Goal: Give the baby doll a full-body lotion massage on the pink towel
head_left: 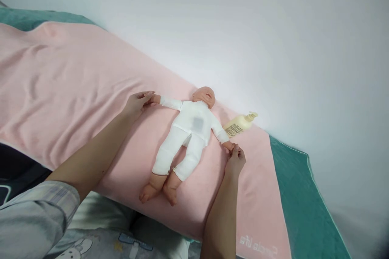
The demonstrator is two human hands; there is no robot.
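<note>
White cloth is covering the trunk and limbs of the doll [194, 118], which is lying on its back on the pink blanket [75, 73], its head pointing toward the wall [258, 36] and its bare feet pointing toward me. A dark grey patch is showing on the front of its body, and its arms are stretching out to both sides. My left hand [137, 104] is grasping the doll's small hand on that side, pinching it between thumb and fingers. My right hand [237, 162] is gripping the other small hand in the same way. Just beside the doll's arm near my right hand, a pale yellow pump bottle [237, 124] is lying on the blanket, its pump pointing away to the right and its printed label showing. Pale lettering is running reversed across the blanket's near right corner. Green cloth [299, 186] is peeking out past the blanket at the right and at the far left. My grey sleeve [33, 218] is sitting bunched around my left forearm, its cuff striped.
</note>
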